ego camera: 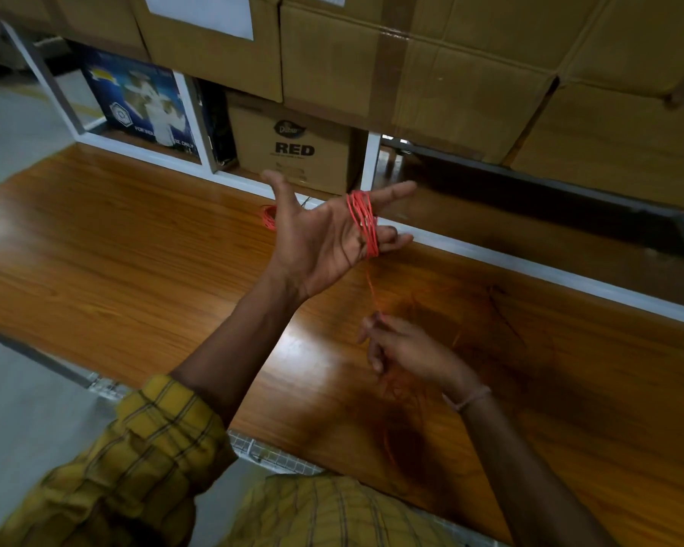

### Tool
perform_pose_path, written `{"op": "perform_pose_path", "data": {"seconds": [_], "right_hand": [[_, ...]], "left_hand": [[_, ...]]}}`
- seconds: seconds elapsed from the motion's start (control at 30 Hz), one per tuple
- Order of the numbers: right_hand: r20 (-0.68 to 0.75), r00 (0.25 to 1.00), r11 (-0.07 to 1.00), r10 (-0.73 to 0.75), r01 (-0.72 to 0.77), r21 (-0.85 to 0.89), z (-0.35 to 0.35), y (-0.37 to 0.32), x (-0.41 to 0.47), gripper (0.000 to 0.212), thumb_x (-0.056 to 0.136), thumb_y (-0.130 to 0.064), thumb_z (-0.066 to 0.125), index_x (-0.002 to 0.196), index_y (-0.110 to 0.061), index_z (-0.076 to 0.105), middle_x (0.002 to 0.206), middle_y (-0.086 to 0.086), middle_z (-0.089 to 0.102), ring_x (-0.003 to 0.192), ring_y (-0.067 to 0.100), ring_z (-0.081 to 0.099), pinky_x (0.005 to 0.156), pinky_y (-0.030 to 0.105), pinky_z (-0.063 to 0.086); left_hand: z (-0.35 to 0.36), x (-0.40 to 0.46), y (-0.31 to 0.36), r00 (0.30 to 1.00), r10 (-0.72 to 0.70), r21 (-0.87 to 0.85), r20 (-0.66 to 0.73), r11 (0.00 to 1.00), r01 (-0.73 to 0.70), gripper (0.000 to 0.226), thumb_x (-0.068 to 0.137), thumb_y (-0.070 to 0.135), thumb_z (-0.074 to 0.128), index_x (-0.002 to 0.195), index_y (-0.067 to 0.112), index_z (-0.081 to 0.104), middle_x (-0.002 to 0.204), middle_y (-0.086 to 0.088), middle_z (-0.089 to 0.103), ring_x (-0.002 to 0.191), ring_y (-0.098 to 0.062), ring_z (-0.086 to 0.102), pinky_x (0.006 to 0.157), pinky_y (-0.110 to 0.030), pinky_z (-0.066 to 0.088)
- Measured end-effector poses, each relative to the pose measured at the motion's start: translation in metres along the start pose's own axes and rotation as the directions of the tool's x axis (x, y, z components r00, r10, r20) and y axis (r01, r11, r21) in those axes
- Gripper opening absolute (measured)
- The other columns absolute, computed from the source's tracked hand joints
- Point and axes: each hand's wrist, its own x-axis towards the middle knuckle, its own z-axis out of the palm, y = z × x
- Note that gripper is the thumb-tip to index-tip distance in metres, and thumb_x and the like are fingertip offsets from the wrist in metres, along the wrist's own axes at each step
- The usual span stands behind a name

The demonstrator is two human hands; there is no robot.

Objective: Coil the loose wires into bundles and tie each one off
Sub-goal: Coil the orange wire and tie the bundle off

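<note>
My left hand (324, 234) is raised palm-up above the wooden table (135, 246), fingers spread straight. A thin red wire (363, 223) is wound in several loops around its fingers. From the loops one strand runs down to my right hand (403, 349), which pinches it between thumb and fingertips lower down. The loose rest of the wire (395, 420) trails blurred below my right hand onto the table. A small red wire bundle (268, 217) lies on the table behind my left hand, partly hidden by it.
Cardboard boxes (431, 65) are stacked on white shelving straight ahead, one marked RED (293, 148). A blue printed box (143, 100) stands at the left. A white shelf rail (530, 266) runs along the table's far edge. Grey floor (16, 408) lies to the left.
</note>
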Motion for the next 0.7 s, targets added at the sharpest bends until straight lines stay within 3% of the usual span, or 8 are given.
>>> {"op": "perform_pose_path", "data": {"seconds": [0.07,0.17,0.2,0.27,0.37,0.43,0.53,0.7], "right_hand": [[0.101,0.995,0.994,0.002,0.009,-0.110,-0.002,-0.003,-0.011,0.016,0.105,-0.023,0.056,0.113,-0.010,0.052,0.066,0.001,0.064,0.063,0.017,0.065,0.058,0.022,0.049],[0.231,0.973,0.979,-0.025,0.070,-0.189,-0.011,-0.018,-0.032,0.044,0.101,-0.016,0.064,0.139,-0.020,0.042,0.080,0.006,0.068,0.075,0.018,0.070,0.066,0.024,0.054],[0.250,0.967,0.971,-0.041,0.098,-0.218,-0.015,-0.025,-0.038,0.050,0.101,-0.016,0.064,0.143,-0.024,0.039,0.080,0.006,0.069,0.075,0.019,0.071,0.065,0.026,0.055],[0.251,0.965,0.952,-0.072,0.142,-0.271,-0.021,-0.043,-0.050,0.054,0.101,-0.016,0.064,0.146,-0.030,0.039,0.079,0.009,0.069,0.068,0.016,0.069,0.058,0.024,0.052],[0.214,0.959,0.944,-0.184,0.234,-0.235,-0.038,-0.066,-0.060,0.032,0.101,-0.017,0.062,0.132,-0.018,0.057,0.069,0.008,0.061,0.053,0.014,0.057,0.048,0.021,0.045],[0.153,0.940,0.934,-0.306,0.327,-0.145,-0.056,-0.077,-0.061,0.025,0.099,-0.023,0.061,0.116,-0.005,0.064,0.064,0.003,0.053,0.047,0.010,0.048,0.044,0.020,0.041],[-0.044,0.912,0.911,-0.407,0.409,0.053,-0.078,-0.085,-0.053,0.032,0.091,-0.031,0.065,0.102,-0.001,0.066,0.059,0.004,0.042,0.045,0.012,0.039,0.045,0.023,0.038],[-0.392,0.851,0.779,-0.349,0.496,0.384,-0.100,-0.072,-0.011,0.023,0.106,-0.021,0.050,0.092,-0.010,0.065,0.053,-0.009,0.032,0.045,0.006,0.032,0.055,0.023,0.043]], "left_hand": [[-0.009,0.003,0.000,0.998,0.015,0.096,-0.065,0.995,-0.008,0.154,0.064,0.105,-0.008,0.157,-0.008,0.037,0.164,-0.039,0.027,0.103,-0.037,0.072,0.125,-0.064,0.028],[-0.008,0.001,-0.002,0.977,0.022,0.258,-0.211,0.966,0.034,0.145,0.068,0.100,-0.009,0.162,-0.004,0.030,0.163,-0.035,0.033,0.124,-0.050,0.063,0.124,-0.059,0.035],[-0.007,0.000,-0.005,0.954,0.046,0.374,-0.296,0.925,0.071,0.140,0.070,0.097,-0.007,0.163,-0.002,0.026,0.161,-0.038,0.033,0.130,-0.052,0.059,0.123,-0.053,0.037],[-0.015,-0.001,-0.013,0.864,0.186,0.685,-0.467,0.694,0.221,0.133,0.068,0.091,0.012,0.165,0.000,0.020,0.155,-0.041,0.039,0.136,-0.054,0.052,0.114,-0.037,0.047],[-0.036,-0.012,-0.025,0.895,0.017,0.763,-0.446,0.530,0.370,0.135,0.064,0.105,0.014,0.152,0.007,0.045,0.120,-0.025,0.073,0.107,-0.040,0.075,0.109,-0.049,0.053],[-0.039,-0.019,-0.029,0.891,-0.087,0.769,-0.446,0.472,0.431,0.130,0.072,0.101,0.000,0.130,-0.002,0.053,0.089,-0.003,0.079,0.078,-0.024,0.075,0.091,-0.039,0.061],[-0.024,-0.027,-0.033,0.917,-0.175,0.828,-0.358,0.395,0.399,0.110,0.076,0.099,-0.002,0.105,0.013,0.061,0.095,-0.015,0.076,0.068,-0.033,0.059,0.069,-0.037,0.053],[-0.012,-0.037,-0.034,0.901,-0.410,0.811,-0.140,0.475,0.342,0.136,0.066,0.104,0.000,0.138,-0.003,0.044,0.093,-0.018,0.065,0.060,-0.032,0.039,0.055,-0.028,0.038]]}}
